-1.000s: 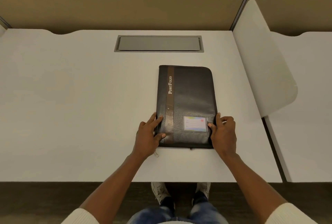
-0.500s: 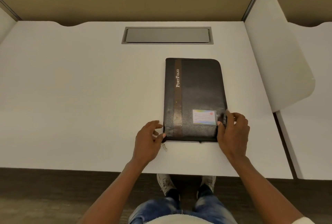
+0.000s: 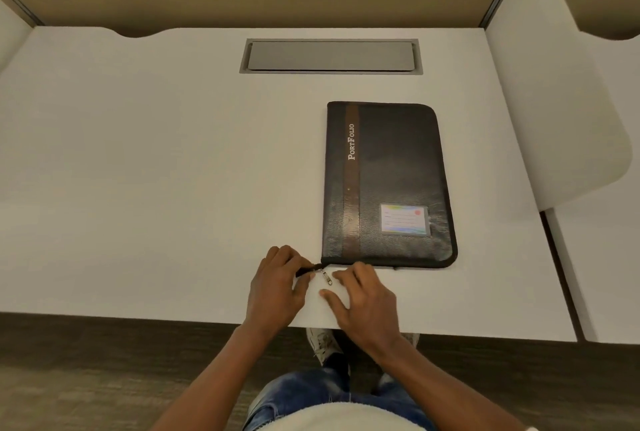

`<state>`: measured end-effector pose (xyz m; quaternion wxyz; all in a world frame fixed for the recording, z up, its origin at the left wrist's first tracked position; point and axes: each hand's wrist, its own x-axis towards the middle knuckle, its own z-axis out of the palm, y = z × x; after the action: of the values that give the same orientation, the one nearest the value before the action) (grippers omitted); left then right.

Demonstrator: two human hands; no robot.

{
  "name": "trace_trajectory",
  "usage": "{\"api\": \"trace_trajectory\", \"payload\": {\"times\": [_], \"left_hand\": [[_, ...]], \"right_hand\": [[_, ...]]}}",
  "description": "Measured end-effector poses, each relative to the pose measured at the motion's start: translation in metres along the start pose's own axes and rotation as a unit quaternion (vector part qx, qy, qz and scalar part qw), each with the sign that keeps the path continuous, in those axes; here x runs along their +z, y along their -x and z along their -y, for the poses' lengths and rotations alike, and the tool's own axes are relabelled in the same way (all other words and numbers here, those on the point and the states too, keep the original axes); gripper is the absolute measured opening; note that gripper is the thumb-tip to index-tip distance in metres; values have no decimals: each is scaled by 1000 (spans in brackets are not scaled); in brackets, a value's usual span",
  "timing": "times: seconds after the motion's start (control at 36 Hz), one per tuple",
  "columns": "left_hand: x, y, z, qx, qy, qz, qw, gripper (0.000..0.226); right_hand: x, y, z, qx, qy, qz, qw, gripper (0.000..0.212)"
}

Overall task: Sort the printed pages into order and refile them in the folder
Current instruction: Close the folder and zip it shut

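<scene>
As the left hand (image 3: 277, 288) pinches the zipper tail (image 3: 306, 269) at 7 o'clock of the closed folder (image 3: 391, 171) on the bench (image 3: 138, 171), the right hand (image 3: 363, 302), grip loose and empty, rests beside the zipper pull (image 3: 326, 277). A slipping pinch could let the folder skid.

1. The folder (image 3: 398, 171) is shut, so I can't see what is inside it.
2. The label (image 3: 404, 219) on it has lines of writing, too small for me to read.
3. The left hand (image 3: 277, 287) curls over the black zip end (image 3: 304, 270), so I can't see its fingertips or part of that end.
4. The right hand (image 3: 367, 299) lies by the folder's near edge. I can't tell if its fingers touch the folder.
5. Both arms (image 3: 214, 378) are cut off by the bottom edge.
6. The desk (image 3: 138, 188) hides most of the shoes (image 3: 322, 344).
7. The desk runs out past the left edge.
</scene>
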<state>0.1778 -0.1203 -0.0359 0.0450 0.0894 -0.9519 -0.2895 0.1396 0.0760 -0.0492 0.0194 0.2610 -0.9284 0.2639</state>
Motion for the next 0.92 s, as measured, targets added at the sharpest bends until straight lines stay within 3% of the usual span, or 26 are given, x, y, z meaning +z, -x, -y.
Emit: {"api": "trace_trajectory", "payload": {"times": [0.33,0.92], "left_hand": [[4,2,-1,-41,45,-7,998,7],[6,-8,-9,-62,-6,-3,998,13]], "right_hand": [[12,-23,18,12,50,-43,998,12],[4,-19,1,145,15,-67,987,19]]}}
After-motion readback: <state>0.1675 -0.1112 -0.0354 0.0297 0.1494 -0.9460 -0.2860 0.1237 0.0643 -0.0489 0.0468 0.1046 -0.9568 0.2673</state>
